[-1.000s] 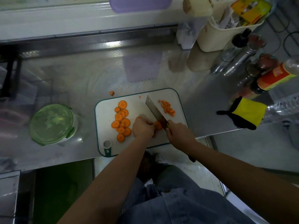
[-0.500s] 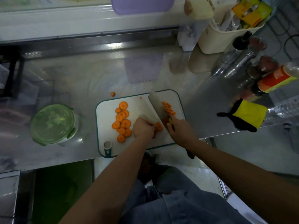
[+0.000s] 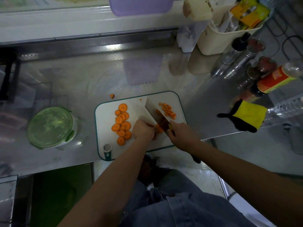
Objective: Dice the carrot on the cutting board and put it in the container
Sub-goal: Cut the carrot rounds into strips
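A white cutting board (image 3: 105, 122) with a green rim lies at the counter's front edge. Several round carrot slices (image 3: 122, 123) sit on its left half, and a small heap of diced carrot (image 3: 168, 109) lies at its right. My right hand (image 3: 182, 135) grips the handle of a cleaver (image 3: 154, 110), whose blade stands tilted over the board's middle. My left hand (image 3: 143, 130) holds down a few carrot slices (image 3: 158, 128) right beside the blade with curled fingers. The round container (image 3: 50, 126), its green lid on, stands left of the board.
One stray carrot bit (image 3: 112, 96) lies on the steel counter behind the board. A yellow and black glove (image 3: 246, 116) hangs over the edge at right. Bottles (image 3: 275, 79) and a cream basket (image 3: 219, 35) crowd the back right corner. A purple lid (image 3: 141, 5) leans at the back.
The cleaver blade has shifted a little to the right across the board and tilted, while my left hand stays on the carrot slices. The camera view has drifted slightly.
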